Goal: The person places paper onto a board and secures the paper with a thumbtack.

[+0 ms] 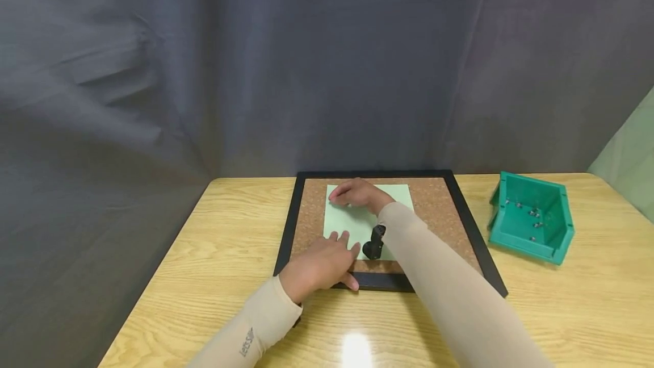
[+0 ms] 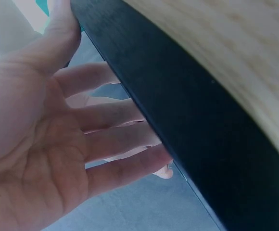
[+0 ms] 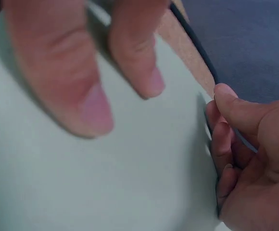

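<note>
A pale green sheet of paper (image 1: pixel 342 220) lies on a cork board (image 1: pixel 439 203) in a black frame (image 1: pixel 378 281). My left hand (image 1: pixel 322 263) spreads its fingers over the sheet's lower left part, thumb by the frame's near edge; in the left wrist view its palm (image 2: pixel 38 130) faces the camera beside the black frame (image 2: pixel 163 86). At the sheet's upper left corner, my right hand (image 1: pixel 357 193) bends its fingers downward. In the right wrist view the right hand's (image 3: pixel 259 149) thumb and forefinger come together; I cannot tell whether something small sits between them.
A green bin (image 1: pixel 526 251) stands to the right of the board with several small pins (image 1: pixel 533 213) inside. The board rests on a wooden table (image 1: pixel 225 231). A dark grey curtain (image 1: pixel 337 72) hangs behind the table's far edge.
</note>
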`<state>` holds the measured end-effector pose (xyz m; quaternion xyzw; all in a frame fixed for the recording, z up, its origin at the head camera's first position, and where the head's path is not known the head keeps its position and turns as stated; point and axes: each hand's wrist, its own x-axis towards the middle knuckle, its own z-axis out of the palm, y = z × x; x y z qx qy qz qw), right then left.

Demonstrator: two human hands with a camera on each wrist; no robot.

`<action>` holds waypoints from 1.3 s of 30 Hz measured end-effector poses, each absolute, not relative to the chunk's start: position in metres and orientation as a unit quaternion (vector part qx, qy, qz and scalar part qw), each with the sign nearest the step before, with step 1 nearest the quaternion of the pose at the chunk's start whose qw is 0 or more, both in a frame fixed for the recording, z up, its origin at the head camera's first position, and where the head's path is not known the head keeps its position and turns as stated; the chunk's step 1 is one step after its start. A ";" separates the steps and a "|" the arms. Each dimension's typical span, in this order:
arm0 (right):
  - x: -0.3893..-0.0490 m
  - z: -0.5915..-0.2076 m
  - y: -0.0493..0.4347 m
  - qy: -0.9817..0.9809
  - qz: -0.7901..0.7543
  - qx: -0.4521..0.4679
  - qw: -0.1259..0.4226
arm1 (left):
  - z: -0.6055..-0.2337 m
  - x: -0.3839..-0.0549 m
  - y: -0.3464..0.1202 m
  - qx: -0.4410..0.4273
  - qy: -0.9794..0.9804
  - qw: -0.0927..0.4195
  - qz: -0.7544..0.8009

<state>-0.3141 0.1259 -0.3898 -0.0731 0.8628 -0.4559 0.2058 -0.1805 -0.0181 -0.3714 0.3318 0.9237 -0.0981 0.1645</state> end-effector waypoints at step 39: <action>-0.320 -0.399 0.108 0.902 -0.413 -0.017 0.124 | -0.369 -0.172 -0.020 0.334 0.921 0.167 -0.113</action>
